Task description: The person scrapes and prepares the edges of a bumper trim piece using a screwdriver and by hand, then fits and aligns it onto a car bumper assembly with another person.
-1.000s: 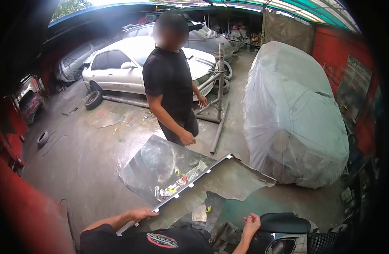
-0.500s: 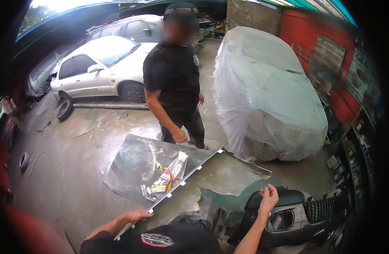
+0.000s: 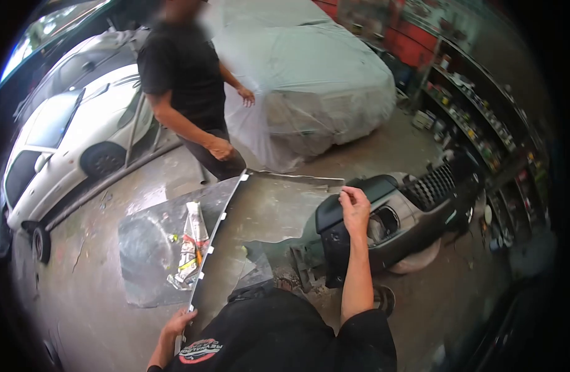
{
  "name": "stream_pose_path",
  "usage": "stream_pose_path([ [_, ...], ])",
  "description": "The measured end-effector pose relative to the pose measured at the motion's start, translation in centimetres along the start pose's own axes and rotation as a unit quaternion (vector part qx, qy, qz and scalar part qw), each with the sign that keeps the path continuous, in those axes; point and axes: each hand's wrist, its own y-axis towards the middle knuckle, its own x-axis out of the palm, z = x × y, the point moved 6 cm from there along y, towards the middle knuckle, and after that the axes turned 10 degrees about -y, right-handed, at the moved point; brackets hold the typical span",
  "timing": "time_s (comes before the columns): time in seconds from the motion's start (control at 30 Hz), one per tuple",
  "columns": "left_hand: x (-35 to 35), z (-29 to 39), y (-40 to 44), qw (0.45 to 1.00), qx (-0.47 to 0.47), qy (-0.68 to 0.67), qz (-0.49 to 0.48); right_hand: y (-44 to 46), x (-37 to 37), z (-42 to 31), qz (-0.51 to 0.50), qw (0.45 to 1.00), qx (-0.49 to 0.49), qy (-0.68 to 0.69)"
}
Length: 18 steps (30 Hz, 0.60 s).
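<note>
A thin grey curved panel (image 3: pixel 266 211) with small white tabs along its left edge slants over a dark flat sheet (image 3: pixel 142 248). My left hand (image 3: pixel 181 322) grips the panel's lower left edge, fingers closed round it. My right hand (image 3: pixel 355 201) is raised at the panel's far right tip, fingers pinched together; the tip meets the fingertips. On the dark sheet lies a crumpled printed wrapper or tube (image 3: pixel 191 245) with an orange item beside it. Below my right hand is a dark and silver car bumper (image 3: pixel 390 217) with a mesh grille.
Another person (image 3: pixel 186 80) in a black shirt stands across the sheet. Behind are a plastic-covered car (image 3: pixel 316 74) and a white car (image 3: pixel 68 136) at left. A loose tyre (image 3: pixel 41 243) lies on the floor. Shelves (image 3: pixel 477 111) with small containers line the right.
The view has turned right and down. My right hand has moved from beside the bumper to the panel's right tip and closed there. My left hand keeps its hold on the panel.
</note>
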Motion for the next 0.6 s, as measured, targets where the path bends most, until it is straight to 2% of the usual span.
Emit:
stream_pose_path([
  [0.03,0.7,0.9,-0.6,1.0,-0.022,-0.004,-0.022,-0.3,-1.0,-2.0,0.007,0.999,-0.017,-0.035],
  [0.13,0.6,1.3,-0.2,0.999,0.033,0.023,0.025,-0.3,-2.7,-1.4,0.044,0.998,-0.02,-0.052],
  [0.2,0.7,2.1,-0.3,0.998,0.011,0.056,0.036,0.4,-3.5,3.7,0.091,0.994,0.054,-0.018],
  [0.27,3.1,5.4,-2.9,0.992,0.012,0.1,0.074,0.8,-4.4,7.1,0.077,0.987,0.141,0.021],
  [0.37,3.1,5.5,-2.6,0.994,0.028,0.088,0.056,1.9,-5.2,12.8,0.08,0.939,0.252,0.22],
  [0.47,1.3,4.7,-2.2,0.99,0.011,0.124,0.062,4.3,-7.9,20.4,0.144,0.856,0.3,0.395],
  [0.53,1.7,5.2,-2.0,0.989,-0.001,0.128,0.075,6.0,-10.4,24.9,0.178,0.83,0.315,0.424],
  [0.6,2.5,5.9,-1.7,0.987,-0.012,0.13,0.093,7.6,-12.8,27.1,0.199,0.834,0.321,0.403],
])
